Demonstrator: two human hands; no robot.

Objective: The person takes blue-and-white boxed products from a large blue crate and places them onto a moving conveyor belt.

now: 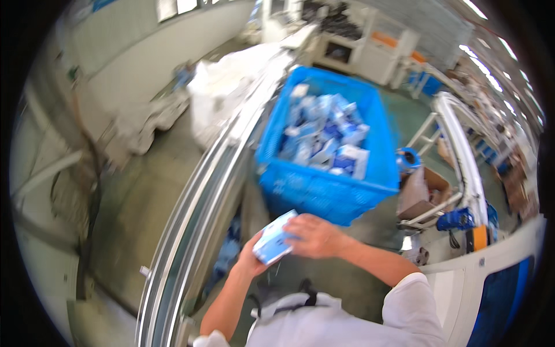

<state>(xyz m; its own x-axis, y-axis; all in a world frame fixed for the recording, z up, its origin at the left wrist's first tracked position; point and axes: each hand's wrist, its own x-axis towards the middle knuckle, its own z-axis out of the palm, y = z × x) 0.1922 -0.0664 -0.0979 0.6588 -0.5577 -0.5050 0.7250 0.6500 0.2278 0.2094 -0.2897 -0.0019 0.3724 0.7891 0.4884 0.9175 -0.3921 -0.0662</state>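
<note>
A small light-blue and white box (274, 238) is held between both my hands, in front of my body. My left hand (252, 254) grips its lower left side. My right hand (315, 236) has its fingers on the right end and upper face of the box. Just beyond my hands stands a big blue plastic crate (312, 185). Many blue and white small boxes (329, 136) lie jumbled inside it. The picture is somewhat blurred, so fine details of the held box are hard to make out.
A conveyor with metal rails (202, 173) runs along the left of the crate. Behind it sits a large white sack (217, 87). To the right are a cardboard carton (425, 191), a white tubular frame (462, 150) and a white machine panel (462, 283). Machines stand at the back.
</note>
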